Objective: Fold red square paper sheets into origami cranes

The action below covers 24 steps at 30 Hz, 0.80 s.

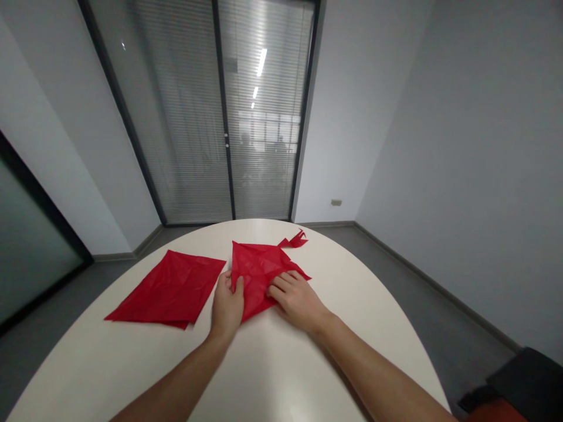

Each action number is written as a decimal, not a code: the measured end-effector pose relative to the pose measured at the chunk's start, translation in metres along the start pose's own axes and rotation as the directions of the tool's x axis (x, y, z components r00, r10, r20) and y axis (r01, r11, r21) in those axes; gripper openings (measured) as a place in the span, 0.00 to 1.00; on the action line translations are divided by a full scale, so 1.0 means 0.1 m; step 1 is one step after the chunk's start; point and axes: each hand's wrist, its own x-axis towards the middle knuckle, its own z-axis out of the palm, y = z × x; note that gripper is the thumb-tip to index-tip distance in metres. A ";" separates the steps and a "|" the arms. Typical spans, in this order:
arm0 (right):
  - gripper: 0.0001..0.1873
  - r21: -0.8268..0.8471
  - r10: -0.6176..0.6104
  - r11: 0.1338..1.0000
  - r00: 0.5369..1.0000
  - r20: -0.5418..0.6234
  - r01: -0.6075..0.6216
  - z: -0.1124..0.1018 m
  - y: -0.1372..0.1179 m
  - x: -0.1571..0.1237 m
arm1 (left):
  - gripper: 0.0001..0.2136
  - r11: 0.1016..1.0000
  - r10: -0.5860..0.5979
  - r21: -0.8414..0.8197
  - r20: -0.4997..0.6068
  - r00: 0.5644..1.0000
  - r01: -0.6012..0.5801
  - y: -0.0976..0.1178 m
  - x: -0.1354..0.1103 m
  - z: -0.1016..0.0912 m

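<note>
A crumpled red plastic bag [259,266] lies in the middle of the white round table [272,363], its handles pointing to the far side. My left hand [227,306] pinches the bag's near left edge between thumb and fingers. Resting on the bag's near right part is my right hand [295,299], its fingers pressed down flat on the red film. A stack of flat red bags [169,288] lies to the left of my left hand, close to it but apart.
The table's curved edge runs around the far side and down the right. Beyond it are a grey floor, a glass door with blinds and grey walls. A dark object with an orange part [519,387] sits at the lower right.
</note>
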 end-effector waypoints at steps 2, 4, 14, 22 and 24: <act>0.02 0.004 -0.036 0.999 0.999 -0.040 0.036 0.00 0.03 -0.02 | 0.11 1.000 0.003 0.003 -0.016 1.000 -0.003 0.02 0.01 -0.01; 0.04 0.003 -0.080 0.997 0.993 -0.089 0.081 -0.02 0.06 -0.04 | 0.11 1.000 0.019 0.003 -0.024 1.000 -0.018 0.05 0.02 -0.02; 0.12 0.007 -0.057 0.998 0.971 -0.233 0.061 -0.16 0.09 -0.10 | 0.13 1.000 0.002 -0.002 0.005 1.000 -0.002 0.24 0.20 -0.16; 0.12 0.071 -0.262 0.957 0.944 -0.199 0.280 -0.19 -0.08 -0.05 | 0.23 0.983 -0.015 0.180 0.262 0.965 -0.034 0.60 0.77 -0.90; 0.10 0.106 -0.229 0.963 0.961 -0.152 0.246 -0.18 -0.09 0.03 | 0.27 0.978 -0.065 0.208 0.290 0.955 0.003 0.63 0.98 -1.17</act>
